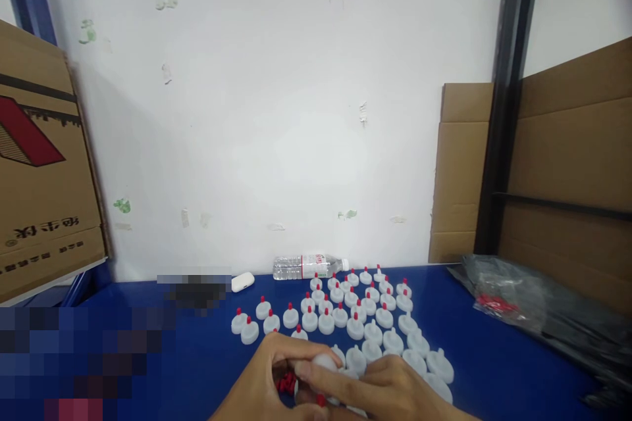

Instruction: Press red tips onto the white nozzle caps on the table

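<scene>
My left hand and my right hand meet at the bottom edge over a blue table. Together they pinch a white round cap. Small red plugs show inside the curled left fingers. Just beyond the hands stand rows of several white caps with red plugs on top. A few white caps without red tops lie to the right of them.
A water bottle lies on its side at the wall. A white earbud case sits left of it. A dark plastic bag with red parts lies at right. Cardboard boxes stand left and right.
</scene>
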Motion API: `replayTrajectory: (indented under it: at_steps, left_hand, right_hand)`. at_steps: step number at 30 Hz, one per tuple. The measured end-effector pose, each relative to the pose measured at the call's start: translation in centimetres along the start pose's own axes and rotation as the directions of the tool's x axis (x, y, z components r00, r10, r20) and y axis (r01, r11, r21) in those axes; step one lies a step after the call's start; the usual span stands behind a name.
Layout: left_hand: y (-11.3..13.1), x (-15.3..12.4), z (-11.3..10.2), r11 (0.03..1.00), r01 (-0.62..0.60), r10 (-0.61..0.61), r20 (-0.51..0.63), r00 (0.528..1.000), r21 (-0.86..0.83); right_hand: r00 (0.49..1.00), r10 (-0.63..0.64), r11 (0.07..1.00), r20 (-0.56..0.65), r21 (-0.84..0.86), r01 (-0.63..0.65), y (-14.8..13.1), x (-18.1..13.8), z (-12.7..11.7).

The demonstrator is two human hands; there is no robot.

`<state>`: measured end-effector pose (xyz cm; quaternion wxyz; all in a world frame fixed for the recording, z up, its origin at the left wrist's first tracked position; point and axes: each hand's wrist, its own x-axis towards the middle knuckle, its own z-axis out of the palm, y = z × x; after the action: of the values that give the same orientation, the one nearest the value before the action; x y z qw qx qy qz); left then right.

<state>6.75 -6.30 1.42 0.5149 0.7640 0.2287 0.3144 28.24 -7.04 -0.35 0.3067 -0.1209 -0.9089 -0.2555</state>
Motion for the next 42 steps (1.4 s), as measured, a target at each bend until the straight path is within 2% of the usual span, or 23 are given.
replayTrajectory:
  at_steps: [2, 4, 6, 8, 10, 12, 14, 16, 22, 28, 30, 33, 36, 42]
  left_hand:
    - [-0.8, -0.3, 0.0, 1.0, 0.012, -0.011, -0.052, 0.999, 0.015]
    - [-1.5, -0.9, -0.2, 0.995, 0.064, -0.052, -0.163, 0.985, 0.07]
    - [-1.7, -1.4, -0.7, 0.973, 0.125, -0.063, -0.301, 0.952, 0.192]
    - [-1.3, -1.7, -1.6, 0.91, 0.158, 0.0, -0.38, 0.925, 0.384]
    - [-0.7, -1.5, -2.7, 0.759, 0.172, 0.089, -0.362, 0.928, 0.628]
    - [-0.3, -1.3, -3.6, 0.537, 0.174, 0.116, -0.277, 0.954, 0.825]
    - [-0.3, -1.0, -4.2, 0.355, 0.158, 0.07, -0.194, 0.978, 0.921]
    - [-0.6, -1.0, -4.3, 0.285, 0.149, -0.003, -0.154, 0.988, 0.947]
    - [-1.4, -1.2, -4.5, 0.287, 0.115, -0.137, -0.078, 0.987, 0.951]
    - [-0.3, -1.3, -4.9, 0.269, 0.219, -0.213, -0.164, 0.963, 0.938]
    - [-0.1, -1.5, -4.9, 0.275, 0.23, -0.229, -0.168, 0.959, 0.934]
    - [0.0, -1.8, -4.7, 0.283, 0.232, -0.25, -0.162, 0.954, 0.931]
    - [0.1, -2.0, -4.4, 0.292, 0.239, -0.255, -0.166, 0.953, 0.926]
    - [0.0, -1.6, -4.4, 0.35, 0.246, -0.249, -0.164, 0.955, 0.904]
  right_hand:
    - [1.0, 0.01, 1.0, -0.023, -0.027, -0.011, 0.2, 0.0, 0.0]
    - [0.998, 0.023, 0.998, -0.057, -0.053, -0.026, 0.3, 0.0, 0.0]
    - [0.996, 0.052, 0.996, -0.074, -0.069, -0.058, 0.6, -0.2, -0.1]
    - [0.992, 0.122, 0.99, -0.039, -0.062, -0.124, 1.1, -0.4, -0.3]
    - [0.974, 0.223, 0.974, 0.042, -0.046, -0.221, 1.7, -0.8, -0.2]
    - [0.936, 0.333, 0.943, 0.115, -0.032, -0.331, 2.4, -1.3, 0.1]
    - [0.89, 0.426, 0.903, 0.166, -0.013, -0.43, 3.2, -1.7, 0.6]
    - [0.855, 0.477, 0.87, 0.205, 0.027, -0.492, 3.7, -1.8, 1.0]
    - [0.83, 0.499, 0.846, 0.248, 0.069, -0.529, 4.1, -1.7, 1.0]
    - [0.84, 0.477, 0.858, 0.26, 0.068, -0.509, 4.3, -2.3, 1.5]
    - [0.852, 0.47, 0.862, 0.229, 0.089, -0.499, 4.4, -2.5, 1.7]
    - [0.887, 0.45, 0.872, 0.107, 0.16, -0.462, 4.5, -2.4, 1.6]
    - [0.893, 0.45, 0.884, 0.031, 0.128, -0.45, 4.3, -2.1, 1.3]
    - [0.864, 0.478, 0.871, 0.159, 0.036, -0.489, 4.2, -2.0, 1.6]
